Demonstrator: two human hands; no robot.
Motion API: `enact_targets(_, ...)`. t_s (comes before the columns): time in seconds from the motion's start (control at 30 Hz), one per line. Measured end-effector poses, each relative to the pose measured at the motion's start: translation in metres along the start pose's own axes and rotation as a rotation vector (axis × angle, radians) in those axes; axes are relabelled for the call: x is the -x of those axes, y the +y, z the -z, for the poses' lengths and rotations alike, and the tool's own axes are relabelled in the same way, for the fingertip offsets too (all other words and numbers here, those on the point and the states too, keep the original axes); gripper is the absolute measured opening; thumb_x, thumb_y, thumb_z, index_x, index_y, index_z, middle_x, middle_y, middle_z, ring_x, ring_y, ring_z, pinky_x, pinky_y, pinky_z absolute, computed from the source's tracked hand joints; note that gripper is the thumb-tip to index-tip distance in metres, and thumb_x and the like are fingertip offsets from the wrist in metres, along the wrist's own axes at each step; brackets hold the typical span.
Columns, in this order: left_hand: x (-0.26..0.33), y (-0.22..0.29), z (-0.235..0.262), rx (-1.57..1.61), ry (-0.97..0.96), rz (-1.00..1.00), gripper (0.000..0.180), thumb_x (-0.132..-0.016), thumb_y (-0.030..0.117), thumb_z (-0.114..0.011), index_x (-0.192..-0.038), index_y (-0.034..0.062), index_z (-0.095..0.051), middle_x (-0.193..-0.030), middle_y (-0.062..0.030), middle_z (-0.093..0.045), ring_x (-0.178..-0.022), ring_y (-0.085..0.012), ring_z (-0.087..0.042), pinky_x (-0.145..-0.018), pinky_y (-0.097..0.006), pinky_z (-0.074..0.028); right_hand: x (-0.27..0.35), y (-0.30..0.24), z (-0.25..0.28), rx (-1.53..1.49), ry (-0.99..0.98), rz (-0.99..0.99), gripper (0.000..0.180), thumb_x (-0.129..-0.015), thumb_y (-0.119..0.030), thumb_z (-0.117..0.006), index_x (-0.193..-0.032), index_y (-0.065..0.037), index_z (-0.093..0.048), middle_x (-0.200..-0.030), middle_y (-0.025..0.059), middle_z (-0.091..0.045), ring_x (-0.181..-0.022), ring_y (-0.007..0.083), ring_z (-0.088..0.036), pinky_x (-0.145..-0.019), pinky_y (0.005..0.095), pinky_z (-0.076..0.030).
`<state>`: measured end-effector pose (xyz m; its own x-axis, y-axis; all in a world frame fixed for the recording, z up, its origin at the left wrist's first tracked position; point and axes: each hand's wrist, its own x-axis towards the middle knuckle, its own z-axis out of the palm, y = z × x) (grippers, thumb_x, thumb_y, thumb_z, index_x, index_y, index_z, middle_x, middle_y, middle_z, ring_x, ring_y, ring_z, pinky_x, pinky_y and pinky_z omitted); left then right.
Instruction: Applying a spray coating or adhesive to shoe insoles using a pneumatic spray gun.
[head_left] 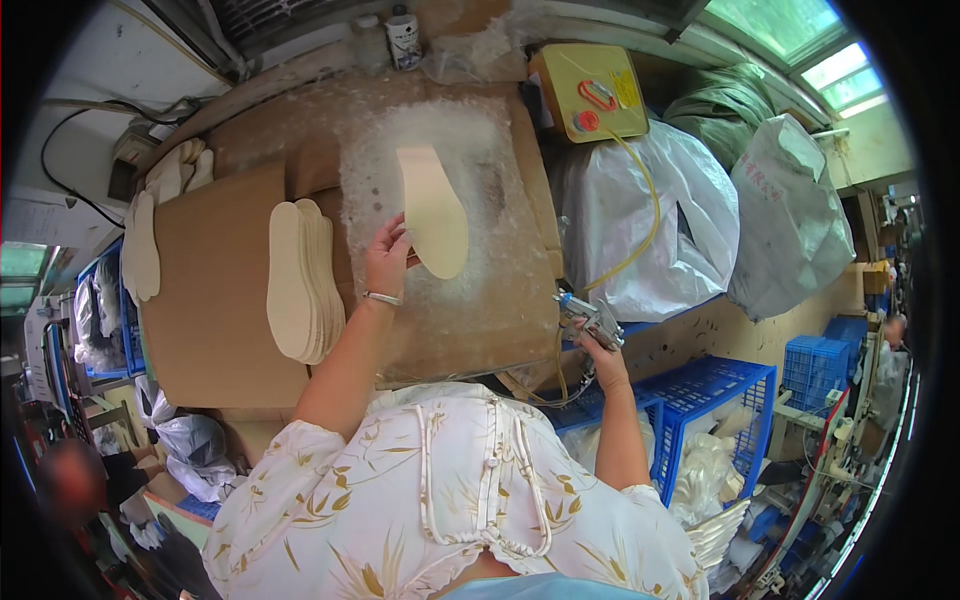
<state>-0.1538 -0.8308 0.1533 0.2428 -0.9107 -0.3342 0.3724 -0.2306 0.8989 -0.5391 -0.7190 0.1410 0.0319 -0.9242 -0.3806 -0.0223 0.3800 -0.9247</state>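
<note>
My left hand (386,258) pinches the edge of a cream shoe insole (434,210) that lies flat on the glue-crusted cardboard of the workbench (480,300). A silver bracelet sits on that wrist. My right hand (598,352) is off the bench's right edge and grips a metal spray gun (588,318), fed by a yellow hose (640,230). Left of my left hand, a fanned stack of matching insoles (300,282) rests on a brown cardboard sheet (215,300).
More insoles (150,235) lie at the bench's left end. A yellow box (590,90) with red knobs and a can (404,40) stand at the back. Big plastic sacks (720,215) fill the right side; blue crates (705,405) sit below them.
</note>
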Motion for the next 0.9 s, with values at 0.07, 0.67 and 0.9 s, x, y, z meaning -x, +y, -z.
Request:
enact_targets(0.07, 0.001, 0.006, -0.004, 0.018, -0.040, -0.031, 0.036, -0.092, 0.008, -0.053, -0.128, 0.0079, -0.052, -0.101, -0.0046, -0.065, -0.083, -0.0146, -0.066, -0.070, -0.028, -0.056, 0.010, -0.019, -0.003, 0.014, -0.052, -0.100, 0.024, -0.090, -0.021, -0.058, -0.106, -0.004, -0.063, -0.098, 0.0055, -0.064, -0.068, 0.0111, -0.057, -0.062, 0.0269, -0.047)
enact_targets(0.67, -0.008, -0.068, 0.007, -0.119, 0.165, 0.490, 0.021, -0.086, 0.013, -0.061, -0.098, -0.0033, -0.055, -0.087, -0.0131, -0.065, -0.066, -0.0219, -0.068, -0.051, -0.029, -0.056, 0.046, -0.165, -0.117, 0.095, 0.030, 0.039, 0.025, -0.094, -0.018, -0.055, -0.112, -0.002, -0.058, -0.083, 0.0022, -0.059, -0.055, 0.0048, -0.047, -0.047, 0.0218, -0.038)
enact_targets(0.9, -0.014, -0.071, 0.011, -0.122, 0.144, 0.555, 0.021, -0.086, 0.011, -0.060, -0.098, -0.0048, -0.057, -0.083, -0.0148, -0.065, -0.063, -0.0228, -0.068, -0.049, -0.030, -0.056, 0.005, -0.172, -0.186, 0.400, 0.012, 0.394, 0.022, -0.094, -0.023, -0.056, -0.095, -0.001, -0.056, -0.069, 0.0064, -0.051, -0.064, 0.0156, -0.046, -0.061, 0.0306, -0.042)
